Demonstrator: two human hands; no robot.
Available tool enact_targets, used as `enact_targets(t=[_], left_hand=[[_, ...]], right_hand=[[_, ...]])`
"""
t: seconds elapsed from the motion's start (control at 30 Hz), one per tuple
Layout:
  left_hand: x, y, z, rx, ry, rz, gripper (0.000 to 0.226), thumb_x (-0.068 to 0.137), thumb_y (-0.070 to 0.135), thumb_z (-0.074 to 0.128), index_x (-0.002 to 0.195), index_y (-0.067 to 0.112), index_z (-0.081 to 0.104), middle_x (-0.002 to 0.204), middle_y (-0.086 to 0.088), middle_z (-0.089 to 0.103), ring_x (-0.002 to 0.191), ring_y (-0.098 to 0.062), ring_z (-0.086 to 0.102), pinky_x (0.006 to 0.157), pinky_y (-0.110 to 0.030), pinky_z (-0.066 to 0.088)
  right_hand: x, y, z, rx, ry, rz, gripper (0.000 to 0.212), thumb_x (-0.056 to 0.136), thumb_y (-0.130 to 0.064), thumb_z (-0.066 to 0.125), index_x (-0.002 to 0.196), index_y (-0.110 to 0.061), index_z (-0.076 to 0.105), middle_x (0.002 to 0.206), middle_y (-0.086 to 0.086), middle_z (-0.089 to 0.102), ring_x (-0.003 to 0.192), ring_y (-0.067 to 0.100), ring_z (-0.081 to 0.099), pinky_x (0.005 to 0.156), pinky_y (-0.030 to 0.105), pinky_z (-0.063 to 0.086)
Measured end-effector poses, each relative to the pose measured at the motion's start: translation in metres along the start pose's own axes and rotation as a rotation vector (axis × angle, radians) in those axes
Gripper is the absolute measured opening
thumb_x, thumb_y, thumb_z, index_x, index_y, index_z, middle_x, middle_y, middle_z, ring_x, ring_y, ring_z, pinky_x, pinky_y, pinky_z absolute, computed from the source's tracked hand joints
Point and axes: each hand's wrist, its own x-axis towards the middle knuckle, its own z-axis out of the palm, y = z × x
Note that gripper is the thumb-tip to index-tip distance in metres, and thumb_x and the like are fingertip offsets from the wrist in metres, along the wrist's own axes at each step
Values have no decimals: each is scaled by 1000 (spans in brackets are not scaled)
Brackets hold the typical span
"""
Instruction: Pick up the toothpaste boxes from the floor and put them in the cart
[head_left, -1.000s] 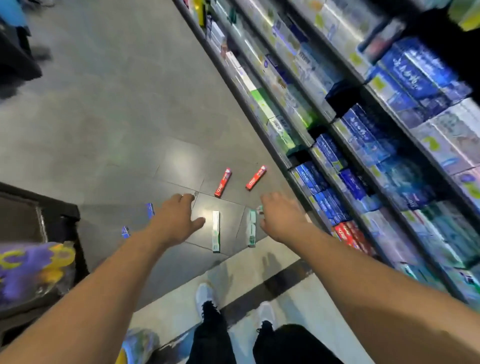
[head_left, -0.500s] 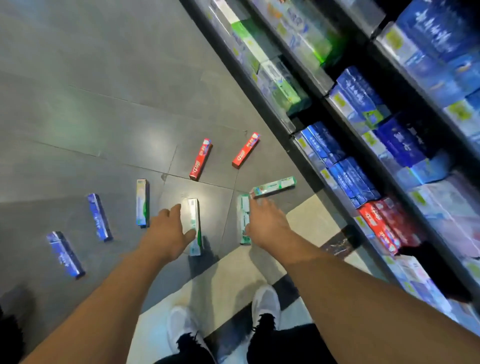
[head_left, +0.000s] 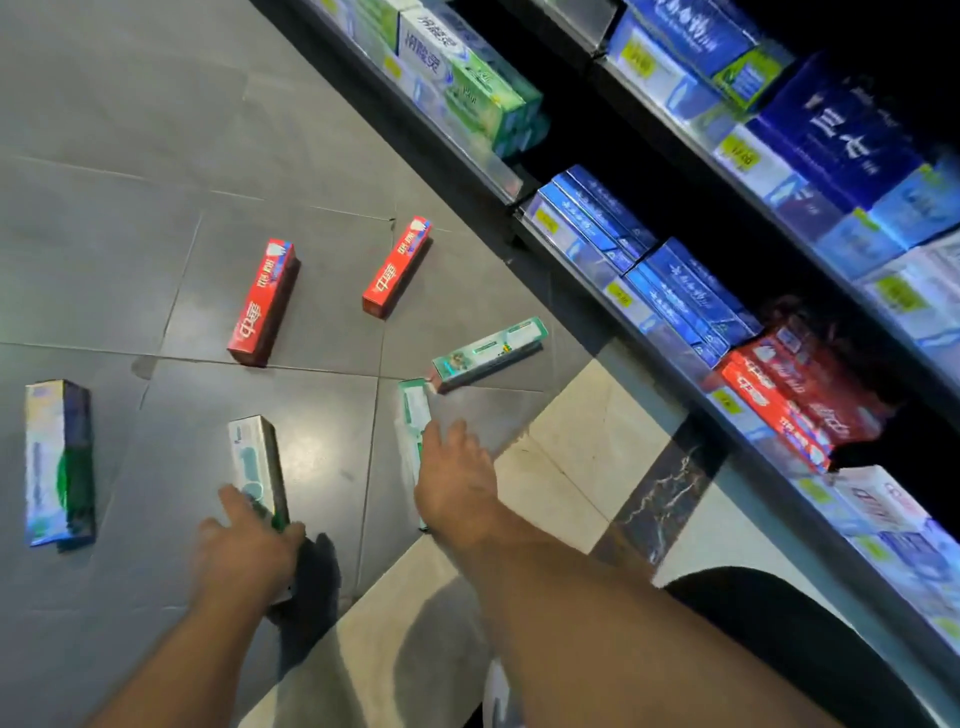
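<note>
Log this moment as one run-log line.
stage: reaching | left hand: on white-green toothpaste box | right hand: over second box | lifted: none

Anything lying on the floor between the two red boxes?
No. In the head view, only bare grey floor tile lies between the left red box and the right red box.

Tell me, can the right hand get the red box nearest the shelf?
Probably yes, with more stretch. The right hand lies over a white-green box; the red box lies farther ahead with bare floor around it.
</note>
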Motion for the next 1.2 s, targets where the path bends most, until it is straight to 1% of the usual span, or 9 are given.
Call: enact_targets(t=[0.1,0.2,0.37,0.57,0.7,0.83,0.97,1.1,1.2], left_hand=[[14,2,14,41,-14,-7,88,79,38,75,142,17,17,124,-27,47,107,-46,53,82,-56,52],[17,5,23,35,-8,-9,96,82,35,73,147,20,3,127,-28,43,109,-48,51,86,-59,50],[22,7,29,43,8,33,103,88,23,67,146,33,-18,126,-26,36,102,-49,51,73,-58,55],[34,12,26,122,-28,12,107,92,8,58,146,30,-31,134,-31,36,106,-50,51,81,-62,52],[37,10,7,111,-31,13,105,92,7,56,141,41,-30,129,-31,43,96,-49,57,69,-61,55],[4,19,-34,109,-40,0,109,90,1,58,145,39,-28,130,-31,44,97,-48,59,60,-51,56],[-50,40,-101,119,-38,31,111,89,1,60,146,37,-28,127,-31,47,102,-47,58,76,-56,52],[-122,73,-184,123,20,103,100,89,6,57,150,31,-18,107,-24,50,81,-37,52,72,-52,48],[-192,102,-252,119,31,181,95,91,13,52,150,31,-21,102,-23,49,81,-39,53,71,-48,49]], right_hand=[[9,2,30,37,-41,35,77,91,-20,56,154,-15,11,150,22,23,130,37,34,107,42,35],[12,1,44,100,-77,48,83,93,-16,52,156,-17,-2,146,22,27,127,38,39,104,43,40],[15,-6,51,144,-158,81,100,92,-8,55,152,-18,-24,148,19,31,120,38,52,86,46,54],[18,-10,50,108,-205,120,109,90,-7,63,150,-20,-27,143,21,36,118,37,56,85,49,54],[23,-11,33,159,-226,127,107,90,-12,64,152,-21,-23,140,22,40,119,35,53,90,49,53],[6,-14,-14,201,-260,91,106,90,-16,65,153,-26,-20,135,20,43,115,34,54,90,49,54],[-36,-14,-94,172,-236,13,108,89,-19,68,153,-29,-17,133,18,45,110,30,58,84,43,57],[-91,-6,-200,191,-188,-61,98,92,-19,63,155,-31,-12,134,18,43,109,31,57,78,38,52],[-144,3,-291,247,-154,-65,93,92,-16,58,155,-33,-9,131,20,43,106,35,58,78,38,48]])
